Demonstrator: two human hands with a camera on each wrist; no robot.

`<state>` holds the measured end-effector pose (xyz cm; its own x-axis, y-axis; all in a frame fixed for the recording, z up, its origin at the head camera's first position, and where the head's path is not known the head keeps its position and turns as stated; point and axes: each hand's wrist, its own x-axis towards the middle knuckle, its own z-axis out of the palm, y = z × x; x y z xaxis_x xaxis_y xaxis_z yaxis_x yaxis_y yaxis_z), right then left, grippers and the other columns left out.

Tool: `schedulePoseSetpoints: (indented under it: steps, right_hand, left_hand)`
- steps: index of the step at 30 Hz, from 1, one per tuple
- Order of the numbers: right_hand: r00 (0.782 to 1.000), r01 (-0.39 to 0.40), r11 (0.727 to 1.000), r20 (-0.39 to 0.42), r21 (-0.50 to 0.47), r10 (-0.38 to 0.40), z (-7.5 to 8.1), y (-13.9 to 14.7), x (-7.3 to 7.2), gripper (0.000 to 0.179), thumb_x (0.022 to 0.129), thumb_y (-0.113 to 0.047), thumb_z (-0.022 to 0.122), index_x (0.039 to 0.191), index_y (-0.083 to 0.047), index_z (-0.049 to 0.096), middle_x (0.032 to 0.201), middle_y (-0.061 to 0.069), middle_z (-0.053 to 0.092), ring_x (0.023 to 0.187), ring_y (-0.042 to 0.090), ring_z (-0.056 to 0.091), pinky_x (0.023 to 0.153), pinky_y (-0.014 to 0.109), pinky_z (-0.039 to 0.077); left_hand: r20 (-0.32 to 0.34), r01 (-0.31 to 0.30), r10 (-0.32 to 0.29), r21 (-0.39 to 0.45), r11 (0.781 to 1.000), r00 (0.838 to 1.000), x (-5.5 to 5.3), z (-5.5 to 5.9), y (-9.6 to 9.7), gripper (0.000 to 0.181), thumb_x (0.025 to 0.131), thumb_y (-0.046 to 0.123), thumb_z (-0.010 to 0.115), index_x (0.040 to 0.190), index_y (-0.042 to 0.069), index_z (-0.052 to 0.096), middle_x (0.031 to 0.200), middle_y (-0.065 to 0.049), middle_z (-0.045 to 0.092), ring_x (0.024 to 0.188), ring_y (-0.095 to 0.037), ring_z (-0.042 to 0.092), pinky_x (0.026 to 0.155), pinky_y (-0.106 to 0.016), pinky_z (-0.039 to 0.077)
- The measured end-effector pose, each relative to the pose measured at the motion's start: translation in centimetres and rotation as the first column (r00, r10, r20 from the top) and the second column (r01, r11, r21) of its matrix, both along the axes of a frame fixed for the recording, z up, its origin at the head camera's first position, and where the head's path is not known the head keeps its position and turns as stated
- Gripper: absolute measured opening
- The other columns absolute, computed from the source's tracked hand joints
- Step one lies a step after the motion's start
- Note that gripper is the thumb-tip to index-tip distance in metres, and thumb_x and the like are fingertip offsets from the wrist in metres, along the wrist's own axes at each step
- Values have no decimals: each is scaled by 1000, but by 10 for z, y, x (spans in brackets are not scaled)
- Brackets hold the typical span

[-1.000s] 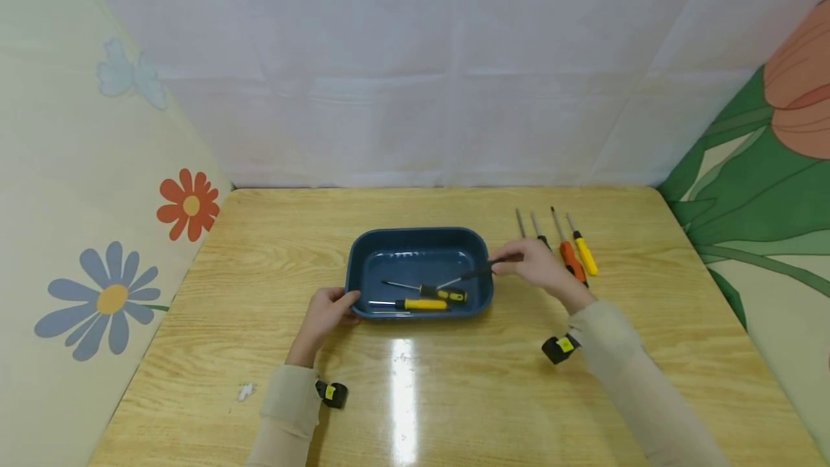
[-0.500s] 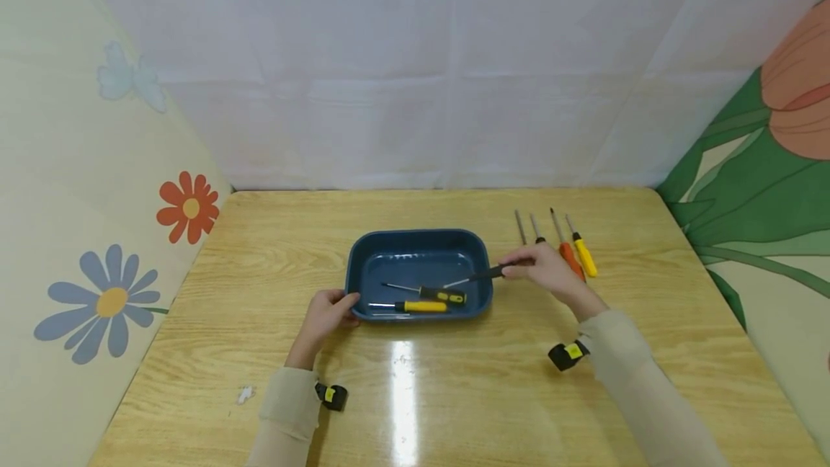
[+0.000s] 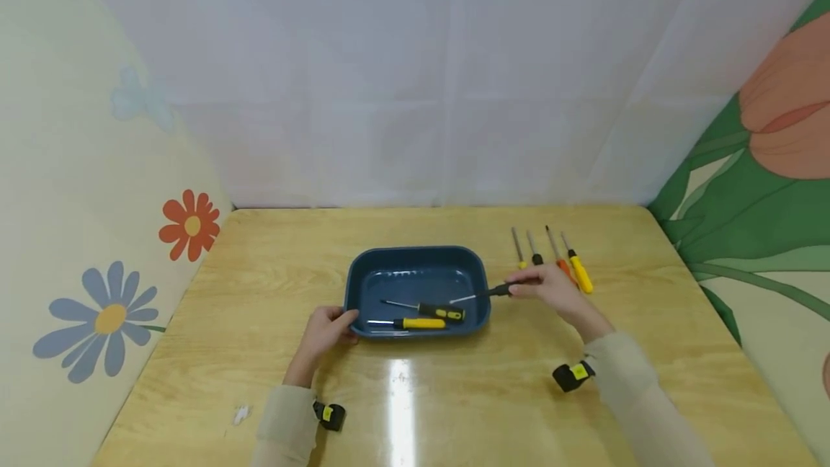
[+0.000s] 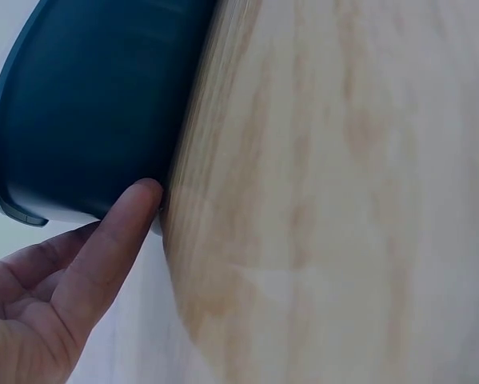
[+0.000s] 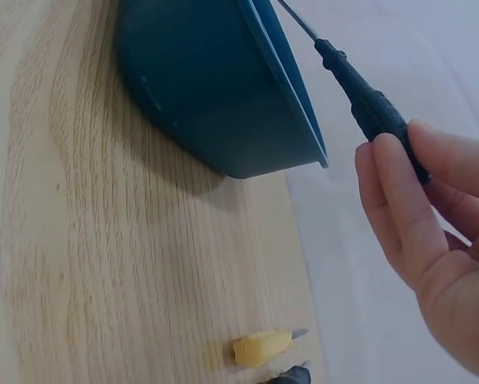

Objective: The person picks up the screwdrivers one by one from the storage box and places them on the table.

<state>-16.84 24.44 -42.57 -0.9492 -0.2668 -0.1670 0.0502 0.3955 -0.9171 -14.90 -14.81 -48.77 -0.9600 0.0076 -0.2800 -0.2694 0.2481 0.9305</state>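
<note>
A dark blue rectangular basin [image 3: 415, 256] stands on the table. My left hand [image 3: 326, 331] holds its front left corner, thumb over the rim; the left wrist view shows a finger [image 4: 107, 256] against the basin's outside. Inside lie a yellow-handled screwdriver [image 3: 423, 323] and a black-and-yellow screwdriver [image 3: 442, 313]. At the right rim, my right hand [image 3: 551, 290] pinches the end of a black-handled screwdriver [image 5: 367, 100] between thumb and fingers. Its shaft points left into the basin, tilted down; whether its tip touches anything I cannot tell.
Behind the right hand, several screwdrivers lie in a row, among them a yellow one [image 3: 581, 276] and a red one [image 3: 563, 266]; the hand partly covers some. A small white scrap [image 3: 241, 414] lies at the front left. A white cloth [image 3: 389, 128] hangs behind the table.
My right hand has moved right, drawing the black screwdriver's handle outward past the basin's right rim. My left hand keeps its hold. The head view has tilted up, so everything appears lower.
</note>
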Motion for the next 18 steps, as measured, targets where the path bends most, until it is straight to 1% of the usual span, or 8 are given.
schedulePoseSetpoints:
  steps: [3,8,11,15,18]
  right_hand:
    - [1000,-2,1000,-5,-11,2,-2,2,2,30,85,-7,63,107,12,60,97,17,63,82,21,61,79,38,51]
    - [1000,0,1000,-14,-26,-1,-7,4,5,30,85,-7,63,107,13,60,95,16,63,82,22,62,76,34,52]
    - [1000,0,999,-20,-42,-1,-9,5,7,30,85,-8,62,106,14,59,94,16,63,81,24,62,76,36,53]
    - [1000,-2,998,-31,-70,0,-11,5,10,32,85,-8,63,105,16,58,91,18,63,81,26,63,76,39,53]
    - [999,0,997,-39,-76,-3,-12,4,11,33,85,-8,63,105,16,58,90,17,63,80,25,63,75,37,54]
  left_hand:
    - [1,0,0,0,1000,1000,1,-1,1,26,86,9,56,95,-15,61,71,-14,63,58,-22,61,57,-36,56]
    - [-5,17,-17,-8,1000,1000,4,-4,0,27,86,11,56,94,-15,61,71,-13,63,59,-22,62,57,-35,56]
    - [-13,35,-35,-2,999,999,5,-6,-1,28,87,12,56,94,-15,60,70,-13,63,59,-22,62,56,-35,56]
    - [-16,47,-47,3,999,999,7,-5,-1,30,87,13,56,94,-16,60,70,-13,63,59,-22,63,56,-35,56]
    - [-31,55,-54,18,998,998,8,-5,-1,31,87,13,56,93,-17,59,68,-14,63,59,-23,63,55,-35,56]
